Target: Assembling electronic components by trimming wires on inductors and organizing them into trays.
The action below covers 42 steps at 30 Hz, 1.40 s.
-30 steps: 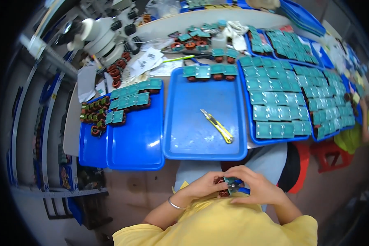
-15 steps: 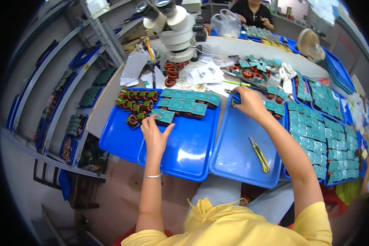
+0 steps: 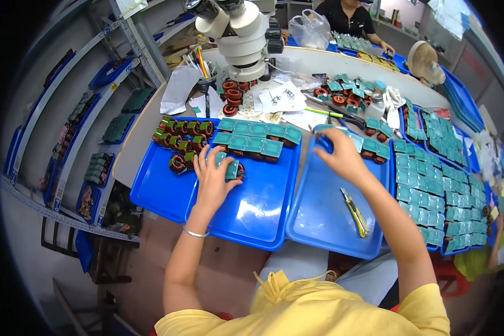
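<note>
My left hand [image 3: 209, 182] is at the front of the rows in the middle blue tray [image 3: 257, 224]. Its fingers and thumb close round a copper coil with a green circuit board [image 3: 232, 169] on top, partly covered by the hand. Beyond it stand rows of similar board-topped coils [image 3: 257, 130]. Bare coils with olive tops [image 3: 179, 127] fill the back of the left tray. Over the far left corner of the right-hand tray [image 3: 325, 229], my right hand [image 3: 341, 155] is open, thumb and fingers apart. More board-topped coils [image 3: 375, 148] sit just past it.
A yellow utility knife [image 3: 355, 213] lies in the right-hand tray. A microscope [image 3: 243, 42] stands at the back, near papers [image 3: 283, 98] and loose coils. Trays full of green-topped coils [image 3: 420, 190] line the right. Shelving [image 3: 73, 140] is on the left; another person [image 3: 347, 19] sits opposite.
My left hand has shifted slightly right and closed further round the coil, whose side now shows. My right hand has moved down and its fingers have parted from the piece at the tray's corner.
</note>
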Each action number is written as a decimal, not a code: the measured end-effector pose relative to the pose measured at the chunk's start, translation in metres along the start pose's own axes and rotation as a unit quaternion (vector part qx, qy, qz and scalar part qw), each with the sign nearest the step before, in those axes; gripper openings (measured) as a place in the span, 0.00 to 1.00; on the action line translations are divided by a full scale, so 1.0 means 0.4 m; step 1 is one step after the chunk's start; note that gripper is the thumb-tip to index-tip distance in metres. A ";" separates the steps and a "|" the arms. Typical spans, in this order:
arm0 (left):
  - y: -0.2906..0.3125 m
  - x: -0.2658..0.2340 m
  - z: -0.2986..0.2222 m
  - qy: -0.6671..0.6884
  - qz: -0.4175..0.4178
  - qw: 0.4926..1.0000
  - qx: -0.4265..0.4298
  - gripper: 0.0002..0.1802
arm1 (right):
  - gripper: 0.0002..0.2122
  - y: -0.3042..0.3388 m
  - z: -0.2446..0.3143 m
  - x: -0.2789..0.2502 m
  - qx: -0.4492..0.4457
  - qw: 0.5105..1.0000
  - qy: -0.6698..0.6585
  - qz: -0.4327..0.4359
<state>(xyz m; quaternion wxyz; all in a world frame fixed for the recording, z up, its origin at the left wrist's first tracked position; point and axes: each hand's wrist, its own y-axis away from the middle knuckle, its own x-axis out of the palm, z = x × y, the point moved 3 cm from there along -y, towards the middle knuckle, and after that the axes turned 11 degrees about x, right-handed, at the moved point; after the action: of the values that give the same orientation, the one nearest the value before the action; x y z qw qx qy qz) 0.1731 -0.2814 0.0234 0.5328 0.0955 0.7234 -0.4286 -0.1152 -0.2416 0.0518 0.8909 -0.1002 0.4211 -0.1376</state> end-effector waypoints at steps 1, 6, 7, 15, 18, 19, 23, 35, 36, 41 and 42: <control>0.002 -0.016 -0.021 0.003 0.002 1.000 0.002 0.28 | 0.16 0.034 0.022 0.003 0.025 0.997 -0.062 0.050; -0.030 -0.115 -0.187 0.319 0.016 0.946 0.044 0.29 | 0.20 0.187 0.080 0.022 0.289 0.815 -0.385 0.322; -0.036 -0.128 -0.215 0.354 0.021 0.933 0.062 0.30 | 0.20 0.216 0.092 0.016 0.303 0.765 -0.447 0.351; 0.005 -0.103 -0.443 0.748 -0.039 0.656 -0.096 0.28 | 0.17 0.392 0.113 -0.117 0.253 0.738 -0.610 0.138; 0.020 -0.071 -0.533 0.816 -0.079 0.553 -0.148 0.27 | 0.18 0.435 0.094 -0.149 0.161 0.853 -0.497 -0.022; 0.024 -0.066 -0.560 0.833 -0.103 0.521 -0.158 0.28 | 0.18 0.449 0.100 -0.160 0.118 0.869 -0.475 -0.074; 0.024 -0.072 -0.642 0.848 -0.096 0.498 -0.155 0.33 | 0.20 0.494 0.107 -0.185 0.065 0.903 -0.399 -0.147; 0.019 -0.129 -0.658 0.875 0.026 0.455 -0.160 0.36 | 0.17 0.595 0.084 -0.261 -0.034 0.941 -0.298 -0.154; 0.016 -0.133 -0.658 0.881 0.052 0.429 -0.193 0.35 | 0.16 0.605 0.071 -0.271 -0.034 0.931 -0.333 -0.143; 0.037 -0.101 -0.668 0.904 0.104 0.306 -0.280 0.37 | 0.16 0.615 0.025 -0.328 0.065 0.959 -0.249 -0.123; 0.045 -0.090 -0.667 0.907 0.106 0.316 -0.256 0.40 | 0.17 0.604 0.040 -0.338 0.084 0.965 -0.230 -0.092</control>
<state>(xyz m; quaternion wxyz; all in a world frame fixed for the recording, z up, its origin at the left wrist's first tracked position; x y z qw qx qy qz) 0.0150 -0.0662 0.0620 -0.4181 0.3597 0.8116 0.1928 -0.1459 0.0314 0.0883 0.9525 -0.0921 0.1808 -0.2271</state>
